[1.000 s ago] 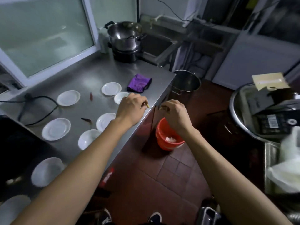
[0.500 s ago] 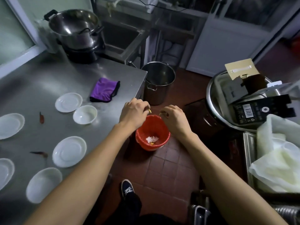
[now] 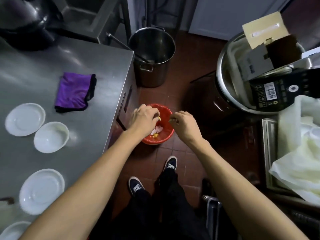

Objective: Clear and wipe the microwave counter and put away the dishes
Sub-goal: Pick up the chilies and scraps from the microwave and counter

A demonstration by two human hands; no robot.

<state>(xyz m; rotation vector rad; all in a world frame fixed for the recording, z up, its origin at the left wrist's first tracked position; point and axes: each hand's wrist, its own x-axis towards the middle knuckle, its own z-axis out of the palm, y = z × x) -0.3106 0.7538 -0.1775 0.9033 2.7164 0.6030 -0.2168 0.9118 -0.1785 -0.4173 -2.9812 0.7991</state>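
Head view: left hand (image 3: 144, 116) and right hand (image 3: 183, 124) both over the red bin (image 3: 166, 135), each pinched together on a small yellowish scrap (image 3: 159, 118). Step looks like dumping counter debris. Next: let go, then back to the counter (image 3: 97, 54) for the white dishes (image 3: 51, 137) and purple cloth (image 3: 75, 91).
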